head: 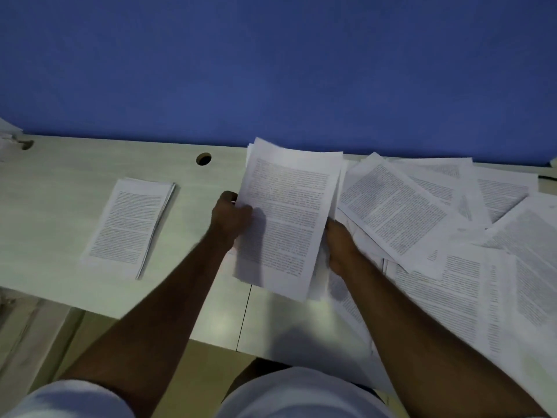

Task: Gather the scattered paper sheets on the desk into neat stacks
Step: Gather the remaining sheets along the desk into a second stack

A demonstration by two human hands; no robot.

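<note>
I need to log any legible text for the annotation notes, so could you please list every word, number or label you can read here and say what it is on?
None can be read.
Held sheets, gripped by the left hand and right hand: printed paragraphs, too blurred.
Neat stack: printed text, too small and blurred.
Scattered sheets: printed text, blurred.
Desk: no label visible.

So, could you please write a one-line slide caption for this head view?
Both hands, left and right, hold a bundle of printed sheets above the desk, between a neat stack and scattered pages.
</note>
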